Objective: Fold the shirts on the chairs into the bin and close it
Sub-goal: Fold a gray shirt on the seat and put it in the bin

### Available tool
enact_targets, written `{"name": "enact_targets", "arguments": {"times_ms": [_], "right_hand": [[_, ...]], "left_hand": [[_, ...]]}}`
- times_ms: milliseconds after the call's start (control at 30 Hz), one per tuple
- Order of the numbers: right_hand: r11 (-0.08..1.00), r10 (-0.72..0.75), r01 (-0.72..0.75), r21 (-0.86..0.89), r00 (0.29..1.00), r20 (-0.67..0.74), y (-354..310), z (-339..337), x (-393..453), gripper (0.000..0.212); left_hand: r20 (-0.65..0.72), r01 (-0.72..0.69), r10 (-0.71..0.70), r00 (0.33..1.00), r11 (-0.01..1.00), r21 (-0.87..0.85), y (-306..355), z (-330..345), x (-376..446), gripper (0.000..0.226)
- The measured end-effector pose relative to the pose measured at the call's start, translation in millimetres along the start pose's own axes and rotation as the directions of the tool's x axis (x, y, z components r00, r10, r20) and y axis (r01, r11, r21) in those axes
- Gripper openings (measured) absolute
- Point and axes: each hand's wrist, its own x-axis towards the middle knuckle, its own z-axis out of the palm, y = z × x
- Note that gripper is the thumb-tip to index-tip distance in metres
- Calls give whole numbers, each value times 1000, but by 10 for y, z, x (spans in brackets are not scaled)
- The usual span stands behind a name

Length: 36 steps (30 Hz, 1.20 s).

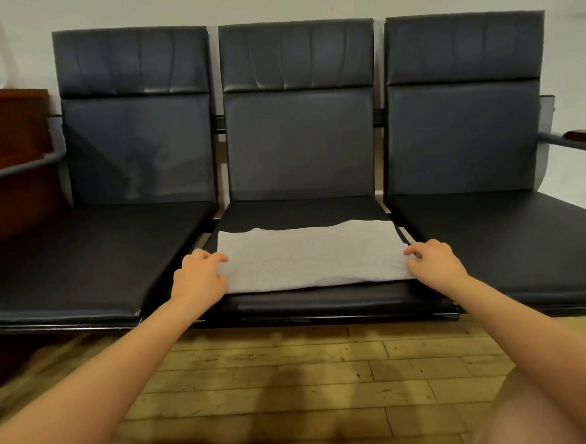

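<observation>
Now my left hand (199,277) and right hand (433,261) pinch the short ends of the folded shirt (312,256), lying crosswise between them on the middle seat (324,300).

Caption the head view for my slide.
Both hands, left and right, grip a folded shirt on the middle chair.
</observation>
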Motion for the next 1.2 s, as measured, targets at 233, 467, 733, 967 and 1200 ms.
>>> {"name": "enact_targets", "arguments": {"times_ms": [233, 467, 733, 967, 1200], "right_hand": [[998, 37, -38, -42, 999, -21, -296, 124, 174, 43], [974, 196, -199, -110, 980, -32, -361, 239, 363, 57], [998, 53, -51, 22, 993, -109, -233, 241, 391, 39], [604, 375, -239, 760, 927, -7, -399, 229, 471, 35], [731, 219, -21, 683, 954, -205, -815, 39, 540, 34]], "left_hand": [[37, -127, 140, 990, 961, -244, 656, 115, 137, 47], [76, -274, 294, 953, 941, -197, 925, 408, 315, 44], [209, -387, 372, 904, 921, 34, 973, 590, 355, 57], [227, -363, 356, 907, 932, -11, 951, 501, 413, 44], [256, -256, 272, 928, 962, -94, 692, 393, 487, 33]]}}
